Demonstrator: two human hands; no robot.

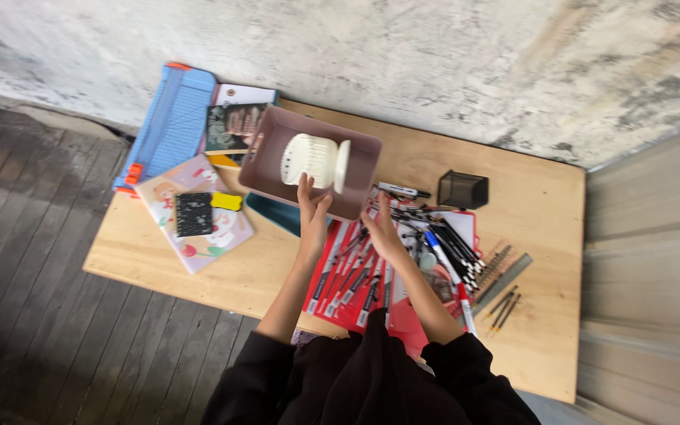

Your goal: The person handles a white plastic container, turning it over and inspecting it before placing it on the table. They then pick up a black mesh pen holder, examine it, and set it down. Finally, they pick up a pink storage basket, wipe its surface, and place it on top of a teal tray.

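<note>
My left hand (311,206) holds a white perforated cup-shaped holder (316,161) tipped on its side inside a mauve plastic bin (271,149). The bin sits tilted near the back of a wooden table (198,267). My right hand (379,228) rests at the bin's near right edge, above a spread of red pen packs (352,283); whether it grips the bin or only touches it is unclear. Loose black and white pens (458,248) lie just right of that hand.
A blue paper trimmer (168,126) and booklets (230,126) lie at the table's back left. A pastel picture book (198,236) carries a black pad and a yellow eraser (227,201). A dark square pen cup (463,190) and rulers (504,275) sit to the right. A wall runs behind.
</note>
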